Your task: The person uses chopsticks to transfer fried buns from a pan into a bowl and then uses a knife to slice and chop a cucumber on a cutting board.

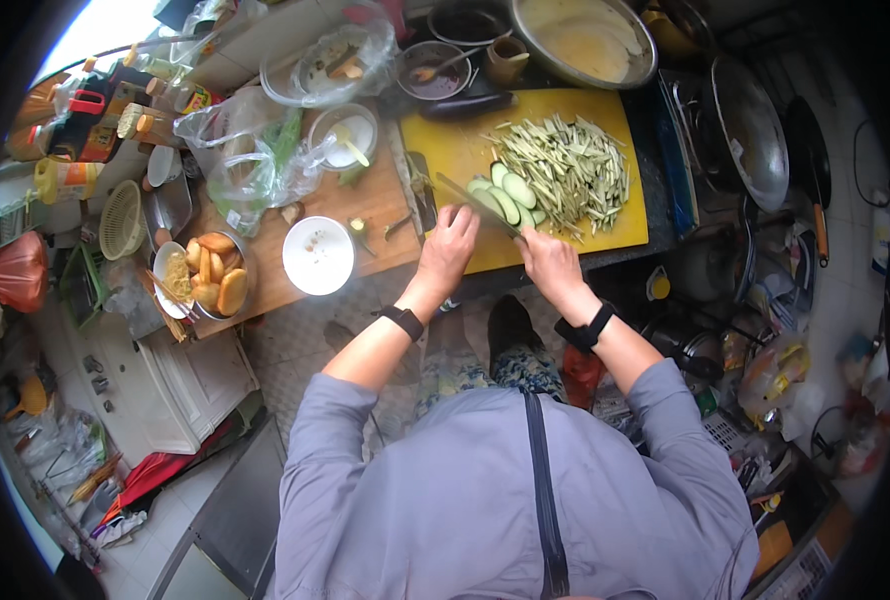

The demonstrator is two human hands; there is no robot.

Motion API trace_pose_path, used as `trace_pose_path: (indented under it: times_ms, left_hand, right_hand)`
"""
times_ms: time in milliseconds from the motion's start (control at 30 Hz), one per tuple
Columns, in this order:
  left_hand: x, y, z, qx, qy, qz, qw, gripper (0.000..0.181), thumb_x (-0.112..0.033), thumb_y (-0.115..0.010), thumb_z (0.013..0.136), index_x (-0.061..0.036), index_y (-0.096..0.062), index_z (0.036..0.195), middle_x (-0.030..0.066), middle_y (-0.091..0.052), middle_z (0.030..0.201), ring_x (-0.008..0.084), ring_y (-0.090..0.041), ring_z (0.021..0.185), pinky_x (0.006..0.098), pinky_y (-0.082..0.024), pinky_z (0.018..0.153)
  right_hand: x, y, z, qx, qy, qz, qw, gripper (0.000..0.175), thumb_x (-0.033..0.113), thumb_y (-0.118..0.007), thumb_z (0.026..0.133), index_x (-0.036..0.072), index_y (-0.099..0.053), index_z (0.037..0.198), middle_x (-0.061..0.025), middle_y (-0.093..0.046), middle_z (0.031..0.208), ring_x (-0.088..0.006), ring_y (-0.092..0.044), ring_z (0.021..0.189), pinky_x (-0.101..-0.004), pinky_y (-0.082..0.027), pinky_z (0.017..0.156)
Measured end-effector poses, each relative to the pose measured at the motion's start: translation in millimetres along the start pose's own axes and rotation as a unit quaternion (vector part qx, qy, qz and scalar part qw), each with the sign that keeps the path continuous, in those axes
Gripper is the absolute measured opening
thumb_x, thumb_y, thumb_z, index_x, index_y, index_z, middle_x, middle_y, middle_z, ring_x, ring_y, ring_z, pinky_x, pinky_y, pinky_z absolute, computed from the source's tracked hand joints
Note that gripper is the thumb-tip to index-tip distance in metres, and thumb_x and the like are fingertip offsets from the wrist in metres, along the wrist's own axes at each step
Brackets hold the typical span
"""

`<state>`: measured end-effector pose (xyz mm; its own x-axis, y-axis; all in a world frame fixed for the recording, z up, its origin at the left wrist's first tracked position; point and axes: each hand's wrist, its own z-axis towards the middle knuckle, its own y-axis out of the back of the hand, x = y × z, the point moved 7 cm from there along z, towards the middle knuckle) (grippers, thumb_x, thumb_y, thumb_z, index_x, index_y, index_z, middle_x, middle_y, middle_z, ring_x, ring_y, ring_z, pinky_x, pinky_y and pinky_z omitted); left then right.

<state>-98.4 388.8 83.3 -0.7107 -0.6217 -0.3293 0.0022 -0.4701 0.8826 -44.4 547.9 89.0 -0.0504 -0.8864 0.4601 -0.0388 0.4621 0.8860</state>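
My right hand point(551, 262) is closed round the handle end of a kitchen knife point(482, 201), whose blade slants up and left over the yellow cutting board point(430, 142). At the near edge of the board is my left hand point(451, 238), its fingers bent close to the blade; whether they touch it or hold something is hidden. Oval slices of eggplant point(518, 190) lie just beyond the blade. To their right spreads a pile of thin eggplant strips point(576, 169). A whole dark eggplant point(467, 106) rests along the board's far edge.
Left of the board, a wooden board point(265, 281) bears a white bowl point(319, 256), plastic bags point(250, 165) and a metal bowl of browned food pieces point(227, 289). Behind stand a bowl of dark liquid point(434, 73) and a large metal basin point(587, 45). A wok point(752, 135) is at the right.
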Motion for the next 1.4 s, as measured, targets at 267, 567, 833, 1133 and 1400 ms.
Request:
trace_pose_path:
  times_ms: [267,567,833,1133,1400]
  left_hand:
    - [12.1,-8.8,-13.5,0.060,0.033,-0.048,0.997,0.045,0.000,-0.061,0.081,0.0020,-0.062,0.126,0.0141,-0.059,0.127,0.0338,-0.055,0.121,0.0368,-0.057,0.094]
    - [10.9,-6.0,-7.9,0.016,0.017,-0.054,0.998,0.041,0.001,-0.061,0.083,0.0013,-0.063,0.123,0.0148,-0.059,0.125,0.0340,-0.055,0.122,0.0372,-0.056,0.095]
    - [19.6,-4.0,-14.1,0.022,0.013,-0.032,0.999,0.041,0.000,-0.061,0.080,0.0010,-0.063,0.121,0.0143,-0.058,0.124,0.0335,-0.055,0.121,0.0351,-0.059,0.089]
    - [14.2,-9.8,-8.1,0.012,0.006,-0.060,0.998,0.042,0.001,-0.059,0.082,0.0004,-0.063,0.124,0.0134,-0.058,0.123,0.0328,-0.056,0.119,0.0360,-0.059,0.089]
    - [9.4,-15.4,0.3,0.016,0.013,-0.065,0.998,0.040,0.001,-0.060,0.082,-0.0006,-0.064,0.123,0.0134,-0.059,0.123,0.0323,-0.056,0.120,0.0368,-0.058,0.091]
  right_hand:
    - [17.3,45.1,-24.3,0.053,-0.018,-0.020,0.998,0.016,0.020,-0.064,0.098,0.007,-0.063,0.108,-0.0207,-0.069,0.081,-0.0435,-0.068,0.076,-0.0523,-0.054,0.063]
    - [4.4,0.1,-1.6,-0.016,0.002,0.027,1.000,0.013,0.019,-0.062,0.098,0.007,-0.059,0.096,-0.0197,-0.068,0.079,-0.0446,-0.067,0.075,-0.0543,-0.052,0.063]
    - [19.9,39.3,-24.6,0.066,-0.020,-0.043,0.997,0.010,0.016,-0.057,0.099,0.007,-0.058,0.095,-0.0209,-0.067,0.077,-0.0437,-0.068,0.073,-0.0546,-0.054,0.062]
    - [8.5,24.8,-11.7,-0.004,-0.002,0.031,1.000,0.012,0.019,-0.063,0.098,0.007,-0.061,0.098,-0.0194,-0.068,0.080,-0.0435,-0.067,0.074,-0.0527,-0.054,0.063]
    - [-8.7,5.2,-6.9,0.024,-0.019,-0.015,0.999,0.013,0.019,-0.063,0.099,0.007,-0.060,0.100,-0.0203,-0.069,0.080,-0.0437,-0.068,0.075,-0.0532,-0.053,0.063]
